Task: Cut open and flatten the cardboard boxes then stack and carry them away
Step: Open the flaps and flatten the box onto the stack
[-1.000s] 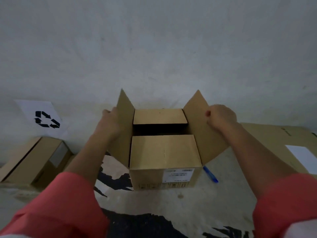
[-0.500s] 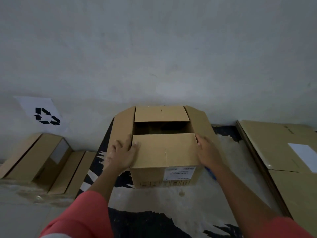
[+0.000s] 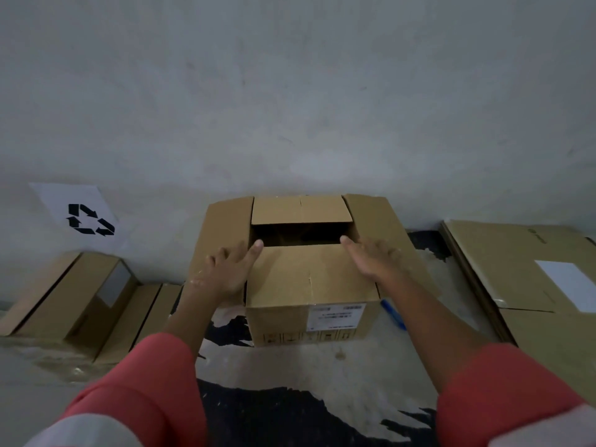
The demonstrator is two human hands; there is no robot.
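A brown cardboard box stands on the floor against the wall, its top flaps spread and a dark gap showing inside. A white label is on its front face. My left hand lies flat, fingers apart, on the left side flap beside the near top flap. My right hand rests open on the right corner of the near flap and the right side flap. Neither hand grips anything. A blue cutter lies on the floor just right of the box, partly hidden by my right forearm.
Flattened cardboard with a white label lies at the right. Another box and flat pieces lean by the wall at the left, under a paper recycling sign. The floor in front is pale with black patches.
The side flaps that I held upright a second ago are folded outward and down. Both hands have let go and slid forward onto the top of the box.
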